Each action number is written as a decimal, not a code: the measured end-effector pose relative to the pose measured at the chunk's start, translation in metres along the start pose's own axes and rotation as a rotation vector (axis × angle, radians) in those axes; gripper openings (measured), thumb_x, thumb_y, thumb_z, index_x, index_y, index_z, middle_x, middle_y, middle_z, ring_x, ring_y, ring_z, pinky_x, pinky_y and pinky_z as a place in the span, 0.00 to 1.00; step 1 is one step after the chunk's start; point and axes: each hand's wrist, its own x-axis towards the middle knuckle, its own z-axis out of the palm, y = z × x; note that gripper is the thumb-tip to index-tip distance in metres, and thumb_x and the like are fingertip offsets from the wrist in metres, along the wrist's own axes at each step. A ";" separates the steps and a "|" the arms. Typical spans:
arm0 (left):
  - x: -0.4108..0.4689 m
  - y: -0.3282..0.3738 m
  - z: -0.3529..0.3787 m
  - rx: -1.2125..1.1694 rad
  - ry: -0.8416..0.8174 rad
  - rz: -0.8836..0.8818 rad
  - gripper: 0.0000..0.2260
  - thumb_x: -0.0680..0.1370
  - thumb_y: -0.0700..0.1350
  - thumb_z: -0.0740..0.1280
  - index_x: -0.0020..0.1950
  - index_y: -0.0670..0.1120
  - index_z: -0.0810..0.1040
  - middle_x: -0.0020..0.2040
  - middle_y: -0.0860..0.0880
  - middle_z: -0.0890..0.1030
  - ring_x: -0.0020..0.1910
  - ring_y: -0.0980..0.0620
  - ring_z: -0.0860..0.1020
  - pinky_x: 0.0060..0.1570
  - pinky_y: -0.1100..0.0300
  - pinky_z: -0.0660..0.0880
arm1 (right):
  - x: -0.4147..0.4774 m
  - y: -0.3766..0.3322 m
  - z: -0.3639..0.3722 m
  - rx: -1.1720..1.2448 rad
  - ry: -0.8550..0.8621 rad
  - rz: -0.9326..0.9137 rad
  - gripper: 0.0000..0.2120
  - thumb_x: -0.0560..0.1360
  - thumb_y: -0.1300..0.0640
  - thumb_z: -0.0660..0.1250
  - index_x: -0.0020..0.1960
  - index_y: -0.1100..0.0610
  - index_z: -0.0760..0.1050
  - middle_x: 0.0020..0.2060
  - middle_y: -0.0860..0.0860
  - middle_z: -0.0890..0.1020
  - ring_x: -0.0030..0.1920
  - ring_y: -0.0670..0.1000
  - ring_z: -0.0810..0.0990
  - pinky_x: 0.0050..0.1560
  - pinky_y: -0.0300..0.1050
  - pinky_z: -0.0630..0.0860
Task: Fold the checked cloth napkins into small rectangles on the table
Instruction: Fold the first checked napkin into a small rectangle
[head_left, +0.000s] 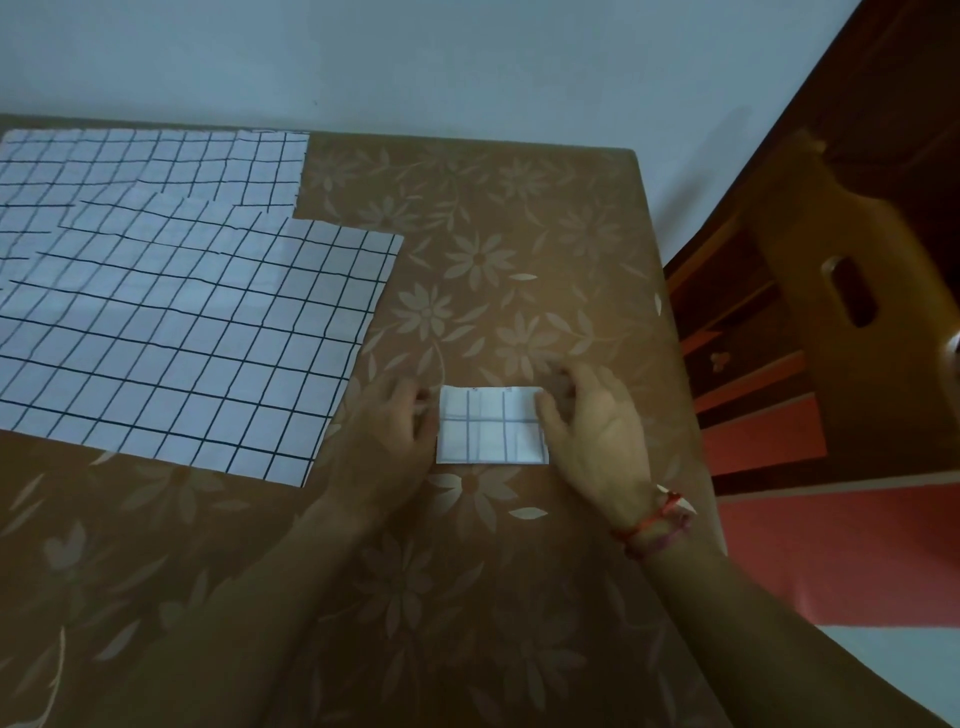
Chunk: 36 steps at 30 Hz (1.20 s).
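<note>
Cloth folded down to a small rectangle, the folded napkin (492, 426) lies flat on the table (519, 234) near its right side, straight in front of the person and between both hands. The left hand (395, 431) sits against its left edge with fingers bent. They are blurred, and I cannot tell whether they pinch the cloth or only touch it. The right hand (597, 431) has its thumb (545, 413) lying on top of the right edge, and the other fingers curl past the far right corner. Whether they grip anything I cannot tell either.

At least 2 unfolded napkins (182, 322) lie spread and overlapping well apart on the left, reaching to the far edge.

To my eye this is thin, light, limp fabric. It should crease easily, but the stacked layers will likely spring open or slide on the smooth floral table cover if let go unpressed. I would hold it flat from above along the 2 short edges. To lift it, pinching all layers together at a folded edge looks safer than taking a loose corner.
</note>
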 end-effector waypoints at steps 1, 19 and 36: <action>-0.003 0.001 0.002 0.076 -0.001 0.110 0.12 0.80 0.49 0.58 0.54 0.44 0.77 0.51 0.48 0.78 0.49 0.49 0.75 0.47 0.55 0.73 | -0.004 -0.005 0.004 -0.063 0.029 -0.120 0.18 0.78 0.51 0.61 0.65 0.56 0.72 0.57 0.51 0.77 0.56 0.50 0.74 0.56 0.46 0.75; -0.005 -0.021 0.038 0.506 -0.345 0.419 0.27 0.83 0.51 0.41 0.76 0.36 0.59 0.77 0.39 0.58 0.77 0.46 0.56 0.73 0.43 0.55 | -0.018 0.018 0.055 -0.456 -0.309 -0.418 0.32 0.81 0.45 0.44 0.78 0.64 0.50 0.77 0.60 0.54 0.78 0.55 0.50 0.77 0.56 0.53; 0.023 0.011 -0.013 -0.158 -0.065 -0.263 0.06 0.75 0.46 0.69 0.51 0.47 0.78 0.47 0.52 0.79 0.47 0.53 0.77 0.44 0.62 0.73 | 0.013 0.006 -0.030 0.042 -0.225 -0.077 0.19 0.80 0.50 0.60 0.68 0.55 0.71 0.59 0.51 0.79 0.60 0.51 0.76 0.54 0.31 0.67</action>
